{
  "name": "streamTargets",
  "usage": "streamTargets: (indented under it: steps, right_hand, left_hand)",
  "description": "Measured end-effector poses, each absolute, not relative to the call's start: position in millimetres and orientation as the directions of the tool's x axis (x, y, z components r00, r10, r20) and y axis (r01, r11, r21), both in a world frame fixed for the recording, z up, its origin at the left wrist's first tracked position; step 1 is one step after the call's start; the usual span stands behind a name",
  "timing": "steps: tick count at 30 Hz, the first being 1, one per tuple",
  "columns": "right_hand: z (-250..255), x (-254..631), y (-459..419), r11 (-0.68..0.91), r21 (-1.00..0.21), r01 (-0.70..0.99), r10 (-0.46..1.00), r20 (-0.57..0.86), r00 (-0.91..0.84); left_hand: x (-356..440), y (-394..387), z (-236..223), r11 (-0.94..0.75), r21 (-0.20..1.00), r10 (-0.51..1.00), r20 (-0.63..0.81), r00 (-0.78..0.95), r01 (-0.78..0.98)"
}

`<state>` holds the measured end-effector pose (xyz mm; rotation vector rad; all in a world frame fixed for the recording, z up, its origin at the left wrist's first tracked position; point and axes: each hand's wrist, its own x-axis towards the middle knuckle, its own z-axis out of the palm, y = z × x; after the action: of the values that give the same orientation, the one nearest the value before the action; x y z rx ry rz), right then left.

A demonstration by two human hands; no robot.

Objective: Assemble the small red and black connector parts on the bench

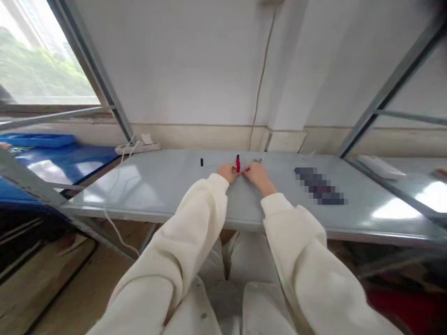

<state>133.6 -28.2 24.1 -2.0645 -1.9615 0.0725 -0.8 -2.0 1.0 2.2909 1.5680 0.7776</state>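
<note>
Both my arms in cream sleeves reach out over a grey table (pixel 167 190). My left hand (pixel 228 172) and my right hand (pixel 256 174) meet at a small red and black object (pixel 238 164) that stands upright between their fingertips. The fingers of both hands are curled in around its base; the hands are small and far off, so the exact grip is hard to make out. A small black piece (pixel 201 162) stands on the table to the left of my left hand. A few small grey metal parts (pixel 257 160) lie just beyond my right hand.
A white power strip (pixel 138 147) with a trailing cable lies at the table's back left. A dark blurred strip (pixel 319 186) lies to the right. Slanted metal frame bars (pixel 387 90) rise on both sides. A blue table (pixel 63 160) stands at left.
</note>
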Motion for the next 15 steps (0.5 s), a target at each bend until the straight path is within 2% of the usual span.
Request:
streamTargets:
  steps: [6,10,12,15]
  right_hand:
    - [25,132,-29,-0.036,-0.258,0.966,0.982,0.168,0.082]
    - [25,133,-29,-0.046,-0.268,0.962,0.985,0.147,0.088]
    - [26,133,-31,-0.052,-0.262,0.964,0.987,0.134,0.090]
    - [29,133,-36,-0.060,-0.240,0.969,0.988,0.121,0.092]
  left_hand:
    - [-10,-14,10,-0.453,0.528,0.863,0.461,0.205,0.719]
    - [-22,-16,18,-0.429,0.698,0.822,0.564,-0.072,0.573]
    - [-30,-15,22,-0.386,0.807,0.818,0.523,-0.238,0.447]
    - [-43,-13,25,-0.308,0.936,0.860,0.351,-0.371,0.170]
